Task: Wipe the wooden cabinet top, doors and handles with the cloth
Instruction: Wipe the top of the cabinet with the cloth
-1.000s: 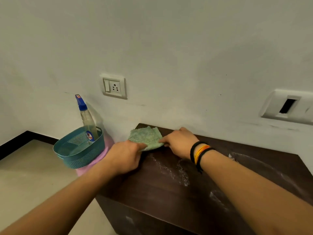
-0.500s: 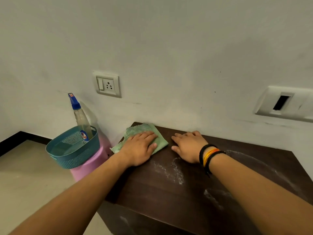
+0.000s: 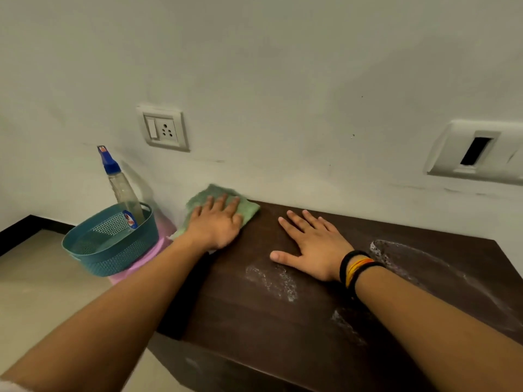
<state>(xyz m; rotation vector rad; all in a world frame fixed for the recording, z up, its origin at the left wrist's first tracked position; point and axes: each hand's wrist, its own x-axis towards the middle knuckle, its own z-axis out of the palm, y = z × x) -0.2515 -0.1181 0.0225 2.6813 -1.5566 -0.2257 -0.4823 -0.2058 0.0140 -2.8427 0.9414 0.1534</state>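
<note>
A green cloth (image 3: 246,208) lies flat at the back left corner of the dark wooden cabinet top (image 3: 283,321), against the wall. My left hand (image 3: 216,223) presses flat on the cloth with straight fingers. To its right, my right hand (image 3: 312,246) rests palm down on the bare wood, fingers spread, with black and orange bands at the wrist. White dusty smears mark the top in front of and to the right of my right hand. The cabinet's doors and handles are out of sight.
A teal plastic basket (image 3: 110,250) with a spray bottle (image 3: 120,185) in it stands on a pink stool (image 3: 135,267) left of the cabinet. A wall socket (image 3: 163,128) and a second wall plate (image 3: 478,151) sit above. Beige floor lies at the left.
My left hand has flattened on the cloth and pushed it back toward the wall corner. My right hand let go of the cloth and spread flat on the wood.
</note>
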